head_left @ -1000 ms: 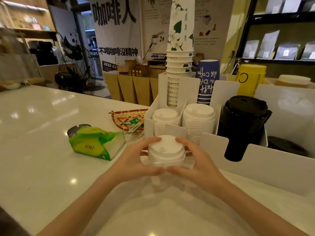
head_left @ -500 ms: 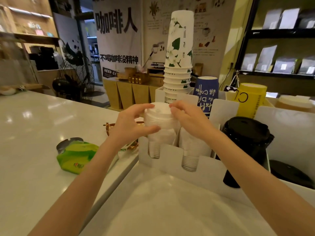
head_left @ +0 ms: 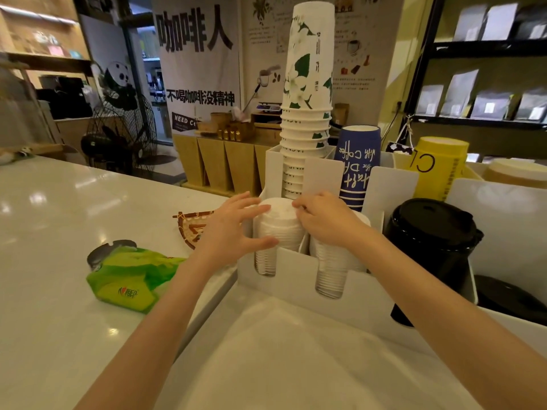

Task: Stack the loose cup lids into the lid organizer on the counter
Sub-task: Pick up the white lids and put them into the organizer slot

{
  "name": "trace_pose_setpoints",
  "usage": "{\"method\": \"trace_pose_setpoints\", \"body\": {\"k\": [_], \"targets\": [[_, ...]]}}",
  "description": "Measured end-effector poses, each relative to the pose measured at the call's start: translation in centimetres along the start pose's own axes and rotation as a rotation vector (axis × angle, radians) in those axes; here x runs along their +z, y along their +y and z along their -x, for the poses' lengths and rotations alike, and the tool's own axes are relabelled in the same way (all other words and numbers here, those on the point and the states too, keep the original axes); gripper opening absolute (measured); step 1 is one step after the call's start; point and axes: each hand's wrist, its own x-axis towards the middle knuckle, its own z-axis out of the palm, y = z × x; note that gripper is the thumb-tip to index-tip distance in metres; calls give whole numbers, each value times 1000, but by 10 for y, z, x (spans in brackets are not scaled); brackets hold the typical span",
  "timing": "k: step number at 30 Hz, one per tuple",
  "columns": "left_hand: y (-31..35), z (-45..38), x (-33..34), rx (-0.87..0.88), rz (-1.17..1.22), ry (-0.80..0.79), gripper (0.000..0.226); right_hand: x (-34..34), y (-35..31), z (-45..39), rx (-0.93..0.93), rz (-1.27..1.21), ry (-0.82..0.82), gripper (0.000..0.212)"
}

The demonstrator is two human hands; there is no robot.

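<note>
A stack of white cup lids (head_left: 279,229) stands in the leftmost slot of the white lid organizer (head_left: 296,276) on the counter. My left hand (head_left: 233,229) wraps the stack from the left, fingers spread over the top lid and thumb on its front side. My right hand (head_left: 325,220) touches the top lid's right edge with curled fingertips. A second stack of white lids (head_left: 331,267) fills the slot beside it, partly hidden under my right hand.
A tall black lid stack (head_left: 432,232) fills the slot to the right, with a low black lid (head_left: 509,300) beyond. Behind stand floral cups (head_left: 307,84), blue cups (head_left: 356,164) and yellow cups (head_left: 438,167). A green tissue pack (head_left: 130,276) and woven tray (head_left: 192,226) lie left.
Both hands lifted a small batch of white lids off the counter, carried it forward over the organizer, and lowered it onto the stack in the leftmost slot.
</note>
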Motion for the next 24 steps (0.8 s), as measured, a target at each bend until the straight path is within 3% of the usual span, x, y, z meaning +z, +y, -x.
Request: {"method": "trace_pose_setpoints", "body": {"k": [9,15,21,24], "targets": [[-1,-8,-7,-60,-8,-111,64,0,-10,6,-33,224,12,29],[-1,2,-1,-30,-51,-63,64,3,-17,6,-62,405,26,27],[-1,11,5,65,-119,-40,63,9,-19,11,-134,572,112,27],[1,11,4,33,-109,-64,64,11,-19,17,-187,531,210,26]]}}
